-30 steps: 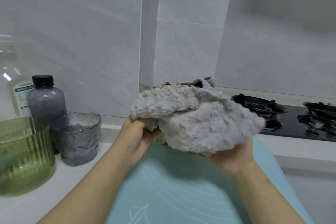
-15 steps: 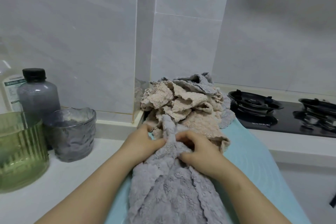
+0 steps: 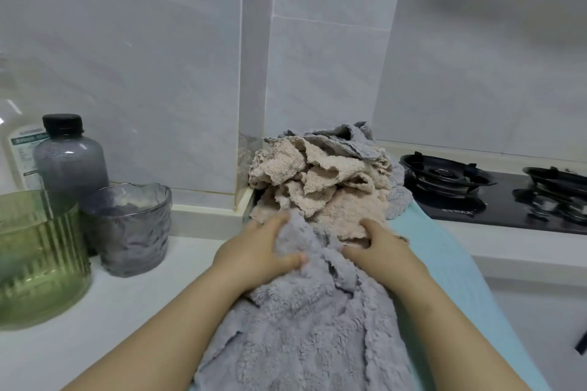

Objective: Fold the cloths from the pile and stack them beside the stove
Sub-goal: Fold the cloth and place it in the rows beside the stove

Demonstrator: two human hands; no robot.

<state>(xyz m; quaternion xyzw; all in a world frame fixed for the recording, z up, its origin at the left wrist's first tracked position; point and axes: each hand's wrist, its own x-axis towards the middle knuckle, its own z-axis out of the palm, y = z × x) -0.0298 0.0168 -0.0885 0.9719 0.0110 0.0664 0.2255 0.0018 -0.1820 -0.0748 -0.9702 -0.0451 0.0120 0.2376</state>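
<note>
One white tabletop (image 3: 111,311) carries everything, and a pale blue mat (image 3: 444,263) is spread along its near part. A fluffy grey cloth (image 3: 311,327) lies rumpled down the mat, its far edge touching the pile of crumpled beige and grey cloths (image 3: 320,181) heaped against the tiled wall (image 3: 158,57). The black gas stove (image 3: 495,200) sits just right of the pile. At the left stand a green ribbed glass bowl (image 3: 38,257), a grey textured glass cup (image 3: 133,232) and a grey plastic bottle with a black cap (image 3: 70,162), close together. The left hand (image 3: 260,254) pinches the grey cloth's far edge between thumb and fingers; the right hand (image 3: 381,251), fingers curled, grips the same edge beside it.
</note>
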